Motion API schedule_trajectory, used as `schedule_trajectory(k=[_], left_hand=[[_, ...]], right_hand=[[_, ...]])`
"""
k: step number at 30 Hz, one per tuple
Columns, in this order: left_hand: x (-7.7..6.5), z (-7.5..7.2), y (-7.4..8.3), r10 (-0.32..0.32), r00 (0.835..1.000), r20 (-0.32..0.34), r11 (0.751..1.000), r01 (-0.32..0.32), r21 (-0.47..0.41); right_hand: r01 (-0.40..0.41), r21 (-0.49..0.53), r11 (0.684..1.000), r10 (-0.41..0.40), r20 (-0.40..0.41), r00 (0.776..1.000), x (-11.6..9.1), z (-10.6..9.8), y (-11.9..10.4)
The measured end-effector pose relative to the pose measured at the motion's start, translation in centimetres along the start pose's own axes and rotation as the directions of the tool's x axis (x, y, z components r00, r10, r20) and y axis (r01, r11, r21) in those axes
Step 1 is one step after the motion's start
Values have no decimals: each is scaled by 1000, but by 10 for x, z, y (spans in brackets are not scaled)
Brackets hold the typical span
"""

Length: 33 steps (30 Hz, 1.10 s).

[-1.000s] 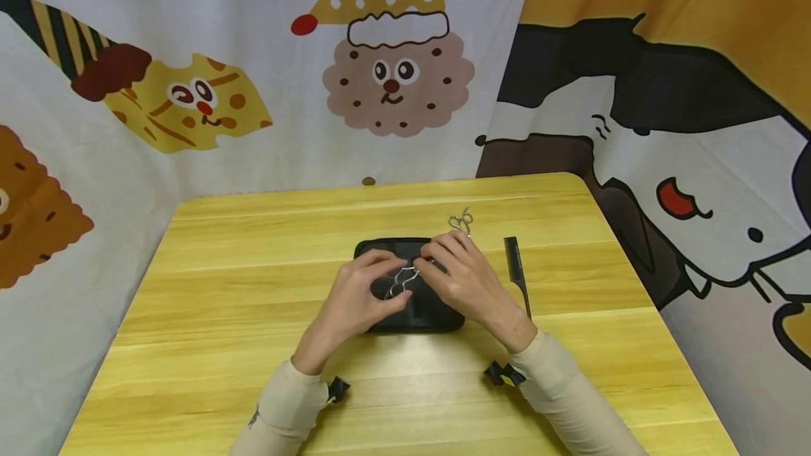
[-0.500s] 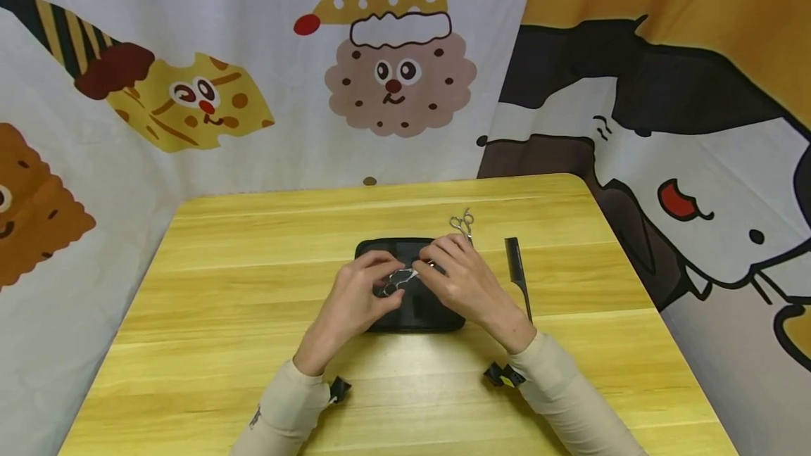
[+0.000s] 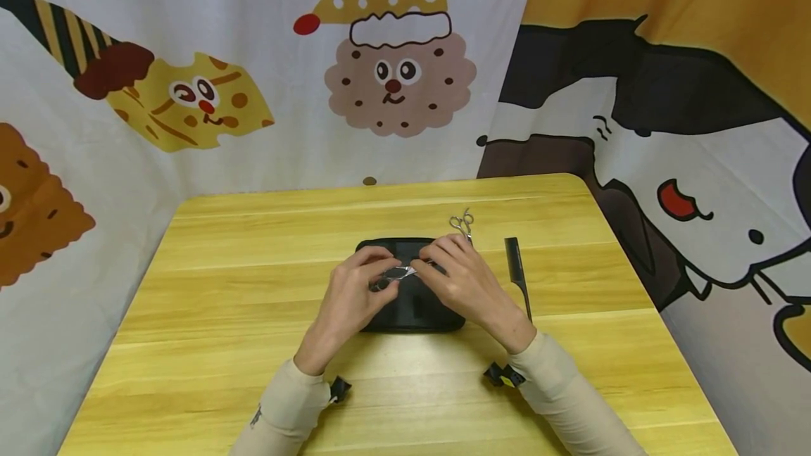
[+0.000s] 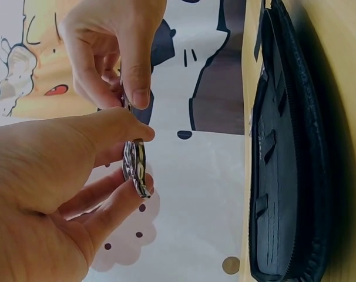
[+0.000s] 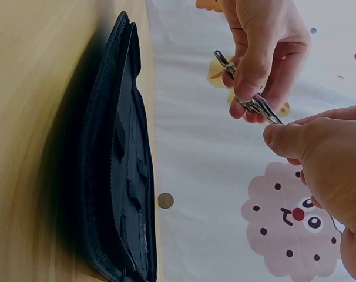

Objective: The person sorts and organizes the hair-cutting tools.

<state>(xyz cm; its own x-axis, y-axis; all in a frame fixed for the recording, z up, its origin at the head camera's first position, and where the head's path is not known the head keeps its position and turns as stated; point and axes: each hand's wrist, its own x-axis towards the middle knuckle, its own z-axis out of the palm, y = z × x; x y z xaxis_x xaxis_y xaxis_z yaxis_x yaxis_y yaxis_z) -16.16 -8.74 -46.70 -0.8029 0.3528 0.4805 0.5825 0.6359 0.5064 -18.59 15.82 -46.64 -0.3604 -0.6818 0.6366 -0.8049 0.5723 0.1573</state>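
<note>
In the head view, a pair of silver scissors (image 3: 400, 273) is held up over a black zip case (image 3: 431, 312) that lies on the table. My left hand (image 3: 345, 294) pinches the scissors at the handle rings, as the right wrist view shows with the handles (image 5: 257, 106) between thumb and fingers. At the other end, the thumb and fingers of my right hand (image 3: 465, 280) grip the blade part, covering most of it. The case (image 4: 275, 176) lies open, with several dark elastic loops on its inside in the left wrist view.
A second pair of silver scissors (image 3: 462, 224) lies beyond my right hand. To its right rests a black tail comb (image 3: 514, 262), its thin tail running toward my right wrist. A printed curtain (image 3: 253, 167) hangs behind the wooden table (image 3: 222, 266).
The left thumb and fingers have come closer together on the handles, and the scissors look flatter and less spread. My right hand has stayed nearly still; the case, comb and second scissors have not moved.
</note>
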Motion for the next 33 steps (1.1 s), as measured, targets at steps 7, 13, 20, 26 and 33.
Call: schedule_trajectory(k=[7,13,20,26,33], left_hand=[[0,-3,-1,2,1000,4,1000,-2,3],[0,-5,-5,-12,1000,12,1000,12,2],[1,-11,-17,-29,1000,8,999,29,21],[1,-17,-31,-75,997,3,997,75,23],[0,-26,-46,-104,995,-7,994,104,13]], right_hand=[[-2,16,1000,2,1,1000,0,1,0],[-24,35,999,25,-20,999,2,2,4],[-107,76,991,107,8,994,1,0,8],[-194,170,966,197,1,980,1,-2,12],[-285,250,925,289,20,957,-6,-4,20]])
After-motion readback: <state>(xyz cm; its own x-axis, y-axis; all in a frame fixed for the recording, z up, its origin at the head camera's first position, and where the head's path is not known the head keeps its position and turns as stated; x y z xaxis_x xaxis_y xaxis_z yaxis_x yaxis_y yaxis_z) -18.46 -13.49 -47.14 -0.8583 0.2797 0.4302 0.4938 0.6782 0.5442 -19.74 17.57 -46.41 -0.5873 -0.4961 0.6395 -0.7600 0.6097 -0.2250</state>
